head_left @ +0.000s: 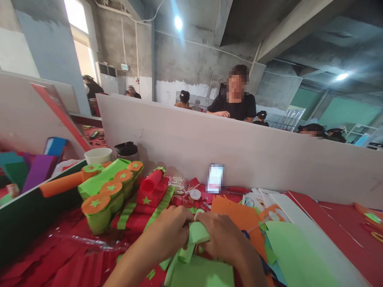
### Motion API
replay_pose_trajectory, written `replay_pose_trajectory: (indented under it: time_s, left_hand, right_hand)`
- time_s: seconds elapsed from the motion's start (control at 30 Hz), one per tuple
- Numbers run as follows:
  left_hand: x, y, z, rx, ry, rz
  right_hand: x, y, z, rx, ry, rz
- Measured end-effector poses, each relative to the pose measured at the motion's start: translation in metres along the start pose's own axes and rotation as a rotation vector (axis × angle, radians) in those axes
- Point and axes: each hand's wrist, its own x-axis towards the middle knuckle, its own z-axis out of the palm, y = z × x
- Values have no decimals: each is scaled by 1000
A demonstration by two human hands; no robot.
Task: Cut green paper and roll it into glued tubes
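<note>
Head-worn, forward and down

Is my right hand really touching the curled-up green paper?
Touching. The head camera view shows your right hand with its fingers bent against the curled green paper, with no gap where they meet.

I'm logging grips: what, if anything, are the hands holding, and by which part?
Light-green curled paper, held between both hands: the left hand at its left side, the right hand at its right. The fingertips are mostly hidden.
</note>
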Motion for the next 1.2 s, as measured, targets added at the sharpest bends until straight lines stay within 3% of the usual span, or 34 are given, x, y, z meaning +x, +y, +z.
replay_pose_trajectory:
  time_s: [0.1,0.2,0.37,0.63,0.77,0.97,1.2]
  left_hand:
    - [-1,2,-3,-115,9,-8]
    - [-3,6,-8,-255,25,88]
    - [-11,14,-20,-370,146,249]
    - [-17,16,-24,-248,180,308]
    - [-17,13,-22,-135,148,441]
    - [-19,9,-17,74,106,549]
    - [-19,12,-16,193,177,655]
  right_hand:
    - [-2,2,-3,140,49,21]
    - [-8,9,-5,323,78,11]
    - [-15,21,-2,496,139,-27]
    - [-16,20,-1,530,173,-20]
    - [-18,23,0,525,158,-16]
    - [-17,19,-6,654,-7,-122]
    - [-15,13,-8,712,-18,-182]
